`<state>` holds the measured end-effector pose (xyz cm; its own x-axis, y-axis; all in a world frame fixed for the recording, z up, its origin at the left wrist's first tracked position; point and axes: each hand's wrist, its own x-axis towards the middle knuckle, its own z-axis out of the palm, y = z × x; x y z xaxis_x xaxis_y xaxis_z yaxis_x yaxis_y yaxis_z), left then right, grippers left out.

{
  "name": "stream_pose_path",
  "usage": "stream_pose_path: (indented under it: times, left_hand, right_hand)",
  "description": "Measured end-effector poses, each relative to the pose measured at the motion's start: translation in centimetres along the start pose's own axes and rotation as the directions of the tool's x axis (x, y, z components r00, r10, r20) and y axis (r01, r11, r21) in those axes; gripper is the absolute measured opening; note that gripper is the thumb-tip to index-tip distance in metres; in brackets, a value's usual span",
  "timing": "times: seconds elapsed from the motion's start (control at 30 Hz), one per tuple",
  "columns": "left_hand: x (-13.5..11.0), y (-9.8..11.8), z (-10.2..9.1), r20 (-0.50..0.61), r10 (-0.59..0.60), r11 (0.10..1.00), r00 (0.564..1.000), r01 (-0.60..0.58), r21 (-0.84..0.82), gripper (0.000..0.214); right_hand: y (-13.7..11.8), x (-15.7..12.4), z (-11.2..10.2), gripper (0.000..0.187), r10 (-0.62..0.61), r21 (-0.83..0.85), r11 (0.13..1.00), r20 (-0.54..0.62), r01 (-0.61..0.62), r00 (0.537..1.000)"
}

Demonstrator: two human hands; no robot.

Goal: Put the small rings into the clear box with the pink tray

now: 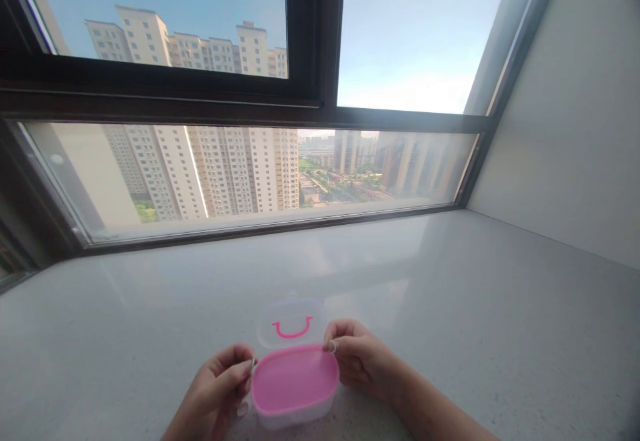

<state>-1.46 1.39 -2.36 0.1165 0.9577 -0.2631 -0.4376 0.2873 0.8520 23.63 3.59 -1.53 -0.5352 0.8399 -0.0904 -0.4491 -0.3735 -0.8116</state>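
A small oval box (295, 382) with a pink inside and a pale rim sits on the white stone sill (450, 307) close to me. Its clear lid (291, 324), with a pink curved handle on it, lies folded back behind the box. My left hand (217, 391) is at the box's left rim, its fingers pinched on the edge. My right hand (355, 357) is at the right rim, thumb and fingers pinched on something small and pale that I cannot make out.
A wide dark-framed window (310, 101) runs along the back of the sill, with tall buildings outside. A plain wall (575, 127) rises on the right. The pale sill stretches out on both sides of the box.
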Motion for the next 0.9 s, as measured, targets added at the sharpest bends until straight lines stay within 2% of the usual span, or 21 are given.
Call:
stream_pose_path:
  times: [0.33, 0.63, 0.9]
  left_hand:
    - [-1.0, 0.8, 1.3, -0.026, 0.015, 0.999, 1.0, -0.014, 0.045, 0.026]
    - [-0.8, 0.7, 1.0, -0.004, 0.008, 0.999, 1.0, -0.007, 0.042, 0.025]
    - [-0.8, 0.7, 1.2, -0.057, 0.016, 0.997, 0.998, -0.012, 0.073, 0.031]
  right_hand:
    - [0.1, 0.1, -0.1, 0.017, -0.01, 0.011, 1.0, 0.003, 0.01, 1.0]
    - [0.0, 0.1, 0.0, 0.019, -0.011, 0.011, 1.0, 0.008, 0.011, 1.0]
    - [0.1, 0.1, 0.0, 0.021, 0.001, 0.006, 1.0, 0.016, -0.001, 1.0]
